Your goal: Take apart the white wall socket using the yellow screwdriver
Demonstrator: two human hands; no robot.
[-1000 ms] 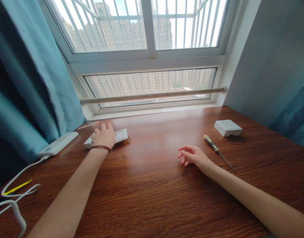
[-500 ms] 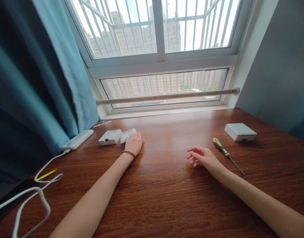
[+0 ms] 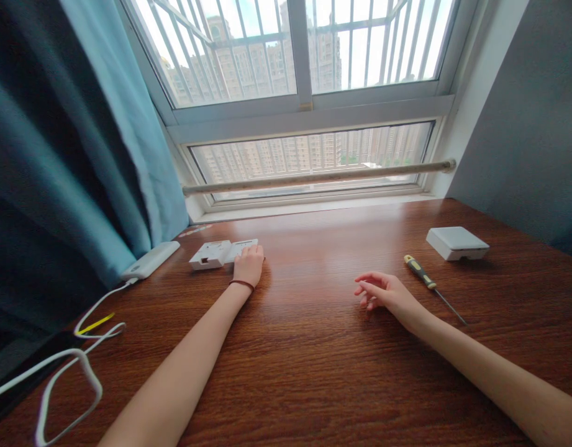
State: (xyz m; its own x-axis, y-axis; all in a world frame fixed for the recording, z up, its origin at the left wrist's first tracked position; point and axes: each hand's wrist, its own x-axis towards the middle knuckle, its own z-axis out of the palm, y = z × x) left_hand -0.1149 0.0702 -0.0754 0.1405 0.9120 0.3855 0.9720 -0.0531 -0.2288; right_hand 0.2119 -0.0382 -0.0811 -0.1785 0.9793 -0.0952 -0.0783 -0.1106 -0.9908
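Observation:
At the back left of the table, my left hand (image 3: 248, 264) is closed over the near right side of a flat white plate (image 3: 236, 248). Its fingers bend over the plate, and their tips are partly hidden. Against the plate's left side sits a white square box (image 3: 210, 255) with a dark opening in its front wall. My right hand (image 3: 377, 292) holds nothing, its fingers loosely bent and apart just over the tabletop. To its right lies a screwdriver (image 3: 420, 272) with a black and yellow handle, its shaft angled toward me. Beyond that stands another white square box (image 3: 457, 242) with a smooth top.
A white power-bank-like block (image 3: 150, 261) with a white cable (image 3: 92, 308) lies by the blue curtain (image 3: 141, 155) at left. Near it is a yellow strip (image 3: 96, 323). A window with a rail (image 3: 323, 178) borders the back of the brown wooden table (image 3: 304, 360).
My left fingers have gone from spread on the plate to bent over it, and the plate now lies flatter against the box. My right hand stays about where it was.

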